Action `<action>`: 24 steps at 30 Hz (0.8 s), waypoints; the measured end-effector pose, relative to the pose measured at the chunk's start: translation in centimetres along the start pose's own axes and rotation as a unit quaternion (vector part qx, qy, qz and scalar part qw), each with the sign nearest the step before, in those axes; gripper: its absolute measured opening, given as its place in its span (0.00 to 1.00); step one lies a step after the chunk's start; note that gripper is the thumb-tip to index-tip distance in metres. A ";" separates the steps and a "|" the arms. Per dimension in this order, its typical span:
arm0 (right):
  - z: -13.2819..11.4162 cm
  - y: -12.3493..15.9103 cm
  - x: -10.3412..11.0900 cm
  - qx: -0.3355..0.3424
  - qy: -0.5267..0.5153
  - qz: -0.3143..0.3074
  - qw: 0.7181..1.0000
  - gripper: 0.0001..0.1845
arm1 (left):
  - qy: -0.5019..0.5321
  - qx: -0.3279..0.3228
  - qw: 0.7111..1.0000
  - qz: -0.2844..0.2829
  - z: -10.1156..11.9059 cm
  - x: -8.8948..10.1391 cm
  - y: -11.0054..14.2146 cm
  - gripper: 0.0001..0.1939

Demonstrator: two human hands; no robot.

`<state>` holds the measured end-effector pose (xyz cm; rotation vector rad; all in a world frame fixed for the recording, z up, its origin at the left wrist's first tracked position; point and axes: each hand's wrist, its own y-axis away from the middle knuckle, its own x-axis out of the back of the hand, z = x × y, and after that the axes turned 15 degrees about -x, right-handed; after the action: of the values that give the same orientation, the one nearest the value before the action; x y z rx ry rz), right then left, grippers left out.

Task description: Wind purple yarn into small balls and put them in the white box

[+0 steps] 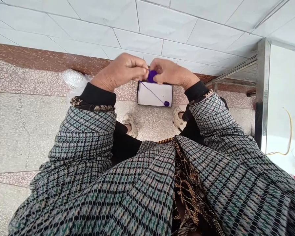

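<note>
My left hand (124, 70) is closed in a pinch, thumb against the fingers, where a strand of purple yarn (152, 92) comes up to it. Any small tool between those fingers is too blurred to make out. My right hand (168, 72) grips a small purple yarn piece (151, 76) between thumb and curled fingers, close beside the left fingertips. Below the hands, an open shallow box (154, 95) with a white inside and dark edges rests on the floor. The strand slants down across it to a small purple yarn ball (166, 103) in its near right corner.
White wall tiles (141, 41) rise ahead above a brown skirting. A clear plastic bag with white contents (75, 78) lies by the wall at left. At right stands a metal-legged table (262, 95) with a yellow wire (290, 131). My shoes (130, 124) flank the box.
</note>
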<state>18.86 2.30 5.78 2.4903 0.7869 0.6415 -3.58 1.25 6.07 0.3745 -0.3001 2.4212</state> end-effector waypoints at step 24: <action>-1.1 3.1 1.2 0.070 -0.105 -0.134 0.983 0.15 | -0.056 0.006 0.997 0.052 2.7 0.6 0.2 0.05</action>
<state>20.42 1.03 8.68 2.4609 1.0904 0.2318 -3.65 0.66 8.78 0.5133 -0.3621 2.5096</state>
